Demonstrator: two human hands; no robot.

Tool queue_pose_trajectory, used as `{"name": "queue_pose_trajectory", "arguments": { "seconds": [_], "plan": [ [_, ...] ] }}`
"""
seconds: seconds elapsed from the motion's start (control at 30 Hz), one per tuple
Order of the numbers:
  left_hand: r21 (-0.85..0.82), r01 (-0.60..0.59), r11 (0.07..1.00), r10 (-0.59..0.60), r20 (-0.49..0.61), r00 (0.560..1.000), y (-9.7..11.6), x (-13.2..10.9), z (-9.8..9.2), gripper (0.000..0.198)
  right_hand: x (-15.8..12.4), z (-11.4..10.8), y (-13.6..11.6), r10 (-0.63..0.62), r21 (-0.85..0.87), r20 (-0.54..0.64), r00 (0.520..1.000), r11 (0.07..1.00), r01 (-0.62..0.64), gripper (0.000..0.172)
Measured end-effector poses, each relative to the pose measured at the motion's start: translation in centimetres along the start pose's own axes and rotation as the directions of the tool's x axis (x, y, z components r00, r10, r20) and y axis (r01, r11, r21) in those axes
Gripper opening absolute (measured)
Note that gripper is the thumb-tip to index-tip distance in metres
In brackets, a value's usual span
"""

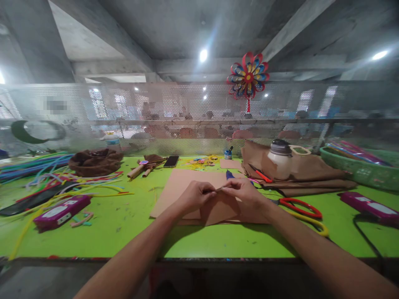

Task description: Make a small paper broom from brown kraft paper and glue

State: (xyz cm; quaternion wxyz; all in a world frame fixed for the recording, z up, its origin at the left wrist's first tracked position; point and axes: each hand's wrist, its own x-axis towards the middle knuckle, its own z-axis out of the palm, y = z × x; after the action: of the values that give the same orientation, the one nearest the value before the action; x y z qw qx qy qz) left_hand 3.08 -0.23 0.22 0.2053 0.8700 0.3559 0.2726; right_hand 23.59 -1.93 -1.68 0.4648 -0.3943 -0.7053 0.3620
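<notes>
Near the middle of the green table, my left hand (199, 194) and my right hand (241, 191) come close together. Their fingers pinch the upper edge of a brown sheet of paper (218, 211), which hangs down between them and looks folded or creased. Beneath it lie larger tan sheets of card (176, 191). Just behind my right hand is a blue-tipped object (230, 175), partly hidden, perhaps a glue gun nozzle or a pen. Scissors with red and yellow handles (301, 208) lie right of my right wrist.
On the left are a purple box-shaped device (62, 212), colourful pipe cleaners (34, 168) and a brown fabric basket (96, 162). A phone (171, 161) lies behind. At right stand a jar (279, 160), brown paper (314, 170), a green basket (358, 168) and another purple device (369, 207).
</notes>
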Motion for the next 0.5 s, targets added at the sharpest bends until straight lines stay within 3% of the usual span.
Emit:
{"name": "queue_pose_trajectory", "arguments": {
  "seconds": [0.17, 0.37, 0.5],
  "plan": [
    [-0.055, 0.015, 0.998, -0.014, 0.030, 0.999, 0.0, 0.1, -0.1, 0.022, -0.1, 0.1, -0.4, 0.042, 0.028, 0.047, 0.998, 0.999, -0.043, 0.025],
    [-0.106, 0.018, 0.994, 0.007, 0.237, 0.972, -0.7, -0.1, -1.6, 0.033, 0.1, -0.7, 0.3, 0.092, 0.122, 0.018, 0.996, 0.988, -0.094, 0.024],
    [-0.194, 0.063, 0.979, 0.002, 0.316, 0.949, -0.9, -0.4, -2.3, 0.037, 0.0, -0.8, 0.9, 0.162, 0.228, 0.047, 0.986, 0.959, -0.169, 0.029]
  ]
}}
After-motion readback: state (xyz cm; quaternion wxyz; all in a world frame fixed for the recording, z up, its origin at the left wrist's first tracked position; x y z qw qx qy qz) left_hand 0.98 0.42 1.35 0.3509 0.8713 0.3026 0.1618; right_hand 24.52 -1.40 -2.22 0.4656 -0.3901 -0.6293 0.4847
